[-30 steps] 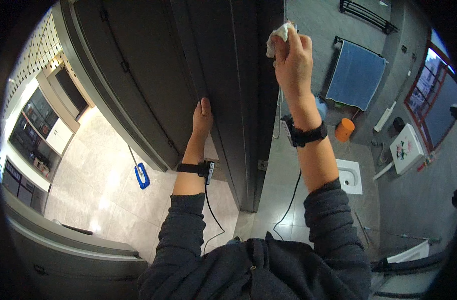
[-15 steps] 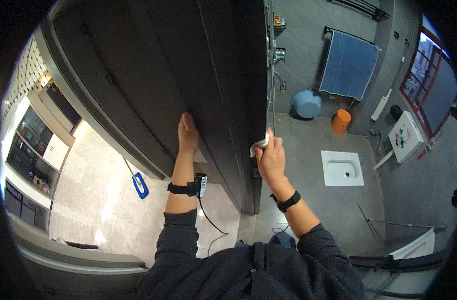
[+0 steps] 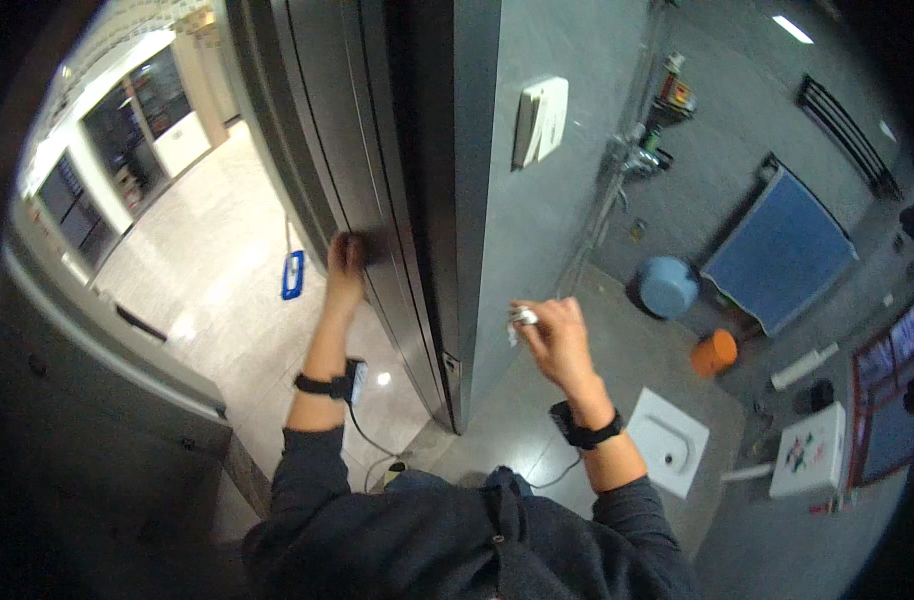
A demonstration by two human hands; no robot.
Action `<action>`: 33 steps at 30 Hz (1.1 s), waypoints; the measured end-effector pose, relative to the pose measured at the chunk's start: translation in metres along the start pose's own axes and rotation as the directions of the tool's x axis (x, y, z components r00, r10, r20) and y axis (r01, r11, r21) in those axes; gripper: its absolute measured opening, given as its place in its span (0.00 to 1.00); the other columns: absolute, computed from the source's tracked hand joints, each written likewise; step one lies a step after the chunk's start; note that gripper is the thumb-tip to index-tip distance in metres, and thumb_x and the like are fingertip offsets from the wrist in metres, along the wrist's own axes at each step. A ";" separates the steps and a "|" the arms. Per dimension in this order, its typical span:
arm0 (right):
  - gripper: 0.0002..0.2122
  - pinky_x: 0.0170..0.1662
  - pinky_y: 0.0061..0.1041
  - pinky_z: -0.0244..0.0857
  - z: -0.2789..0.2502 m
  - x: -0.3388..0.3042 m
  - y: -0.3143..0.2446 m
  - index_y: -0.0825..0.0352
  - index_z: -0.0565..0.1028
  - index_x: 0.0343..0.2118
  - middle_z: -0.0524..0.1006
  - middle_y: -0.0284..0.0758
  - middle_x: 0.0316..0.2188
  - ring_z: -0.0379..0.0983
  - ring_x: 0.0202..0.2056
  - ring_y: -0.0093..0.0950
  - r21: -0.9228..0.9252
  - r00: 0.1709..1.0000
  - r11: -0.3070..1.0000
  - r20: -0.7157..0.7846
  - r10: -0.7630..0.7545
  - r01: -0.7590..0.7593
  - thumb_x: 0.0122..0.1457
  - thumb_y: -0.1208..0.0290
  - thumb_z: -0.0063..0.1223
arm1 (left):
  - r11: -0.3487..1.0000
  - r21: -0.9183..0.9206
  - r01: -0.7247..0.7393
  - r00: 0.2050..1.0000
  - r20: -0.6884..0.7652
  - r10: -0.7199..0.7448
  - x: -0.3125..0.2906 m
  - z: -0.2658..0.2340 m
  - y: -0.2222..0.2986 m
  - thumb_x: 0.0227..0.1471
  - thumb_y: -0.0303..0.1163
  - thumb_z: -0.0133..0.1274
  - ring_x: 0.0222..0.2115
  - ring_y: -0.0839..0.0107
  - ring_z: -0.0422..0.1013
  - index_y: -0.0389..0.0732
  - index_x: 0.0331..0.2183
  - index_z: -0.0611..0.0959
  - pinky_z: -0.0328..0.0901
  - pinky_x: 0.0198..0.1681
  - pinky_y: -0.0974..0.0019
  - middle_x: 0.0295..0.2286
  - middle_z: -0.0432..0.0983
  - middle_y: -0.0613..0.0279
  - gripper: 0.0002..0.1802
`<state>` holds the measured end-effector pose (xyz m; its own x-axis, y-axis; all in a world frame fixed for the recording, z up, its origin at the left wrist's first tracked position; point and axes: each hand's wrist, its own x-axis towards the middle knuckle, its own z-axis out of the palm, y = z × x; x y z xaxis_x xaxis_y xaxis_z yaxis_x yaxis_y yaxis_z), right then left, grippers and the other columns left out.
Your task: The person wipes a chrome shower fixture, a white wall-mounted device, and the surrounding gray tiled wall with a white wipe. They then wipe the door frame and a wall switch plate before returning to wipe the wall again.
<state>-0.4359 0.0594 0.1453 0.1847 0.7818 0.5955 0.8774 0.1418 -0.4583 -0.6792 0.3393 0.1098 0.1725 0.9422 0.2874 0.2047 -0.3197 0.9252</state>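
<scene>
My left hand (image 3: 346, 268) is at the dark door panel (image 3: 322, 110), touching its surface; the fingers are smeared and shadowed, so their grip cannot be made out. My right hand (image 3: 559, 340) is raised in front of the grey tiled wall, apart from the door. Its fingers pinch a small crumpled white cloth (image 3: 523, 316), perhaps a tissue, which hangs a little below the fingertips. A white wall switch (image 3: 542, 122) is above that hand, beside the dark door frame (image 3: 474, 200). Black straps with small devices circle both wrists.
On the right, the bathroom floor holds a white squat toilet (image 3: 667, 440), a blue basin (image 3: 668, 287) and an orange bucket (image 3: 715, 353). A blue towel (image 3: 780, 250) hangs behind them. Left of the door, a blue mop head (image 3: 293, 276) lies on pale tiles. Cables trail from both wrists.
The view has turned, bringing the wall switch into sight. My right hand, still pinching the white cloth, has come off the door edge. My left hand remains at the door.
</scene>
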 end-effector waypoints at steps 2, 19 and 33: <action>0.11 0.39 0.33 0.61 -0.039 0.037 0.001 0.59 0.81 0.41 0.74 0.34 0.29 0.65 0.33 0.35 0.042 0.993 0.993 -0.047 -0.108 0.110 0.54 0.70 0.61 | 0.987 -0.069 -0.146 0.986 -0.096 0.139 -0.055 0.012 0.000 0.62 0.32 0.49 0.57 0.59 0.62 0.34 0.64 0.54 0.63 0.56 0.62 0.58 0.58 0.43 0.35; 0.05 0.30 0.24 0.68 -0.191 0.284 -0.180 0.68 0.80 0.34 0.79 0.33 0.29 0.73 0.28 0.22 0.059 0.591 0.683 -0.558 -0.582 0.728 0.55 0.82 0.58 | 0.953 -0.117 0.281 0.949 0.182 -0.257 -0.280 -0.018 -0.042 0.57 0.28 0.55 0.42 0.71 0.73 0.36 0.50 0.77 0.67 0.47 0.69 0.46 0.77 0.59 0.19; 0.15 0.45 0.20 0.72 -0.120 0.265 -0.136 0.64 0.77 0.48 0.74 0.32 0.46 0.76 0.44 0.24 0.238 0.581 0.552 -0.540 -0.609 0.799 0.57 0.82 0.56 | 0.898 -0.150 0.413 0.878 -0.195 -0.436 -0.359 -0.056 -0.061 0.55 0.26 0.55 0.40 0.72 0.73 0.35 0.44 0.80 0.67 0.45 0.70 0.39 0.79 0.61 0.14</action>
<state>-0.4532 0.1745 0.4446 -0.1881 0.0403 0.9813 0.5262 0.8478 0.0661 -0.8071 0.0265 -0.0355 -0.1262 0.9867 -0.1030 0.1108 0.1171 0.9869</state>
